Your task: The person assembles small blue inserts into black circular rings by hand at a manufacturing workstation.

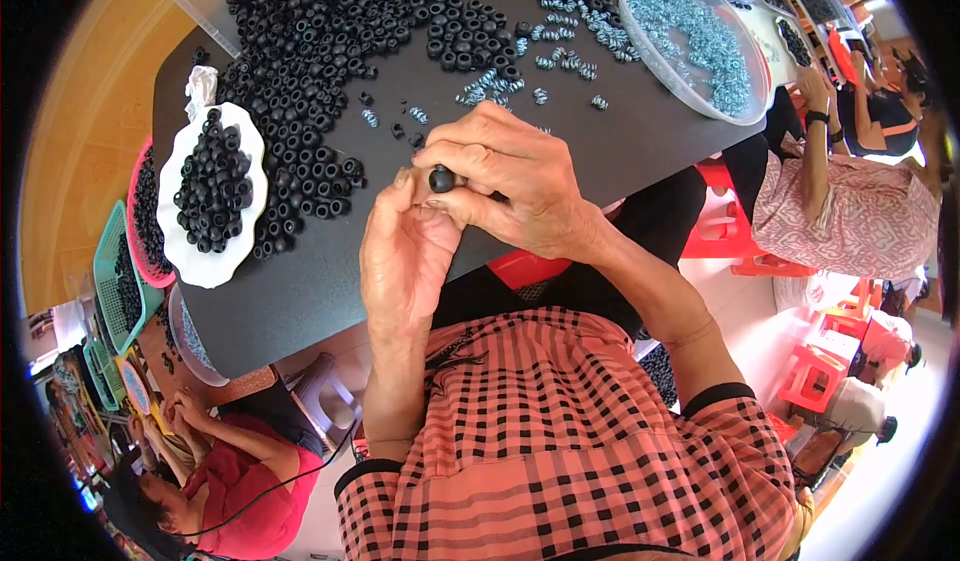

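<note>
Both hands meet in front of my chest, over the near edge of the dark table. A small round black plastic piece sits between their fingertips. My right hand pinches it with thumb and curled fingers; another dark bit shows under its fingers. On the other side, my left hand has its fingertips closed at the same piece, its palm partly turned up. Beyond my hands lie loose coil springs and a large heap of hollow black plastic pieces. My fingers hide part of the held piece.
A white scalloped dish of black pieces stands at the left edge. At the upper right is a clear round tub of bluish springs. Co-workers sit on both sides, one in a red top. Red stools stand on the right.
</note>
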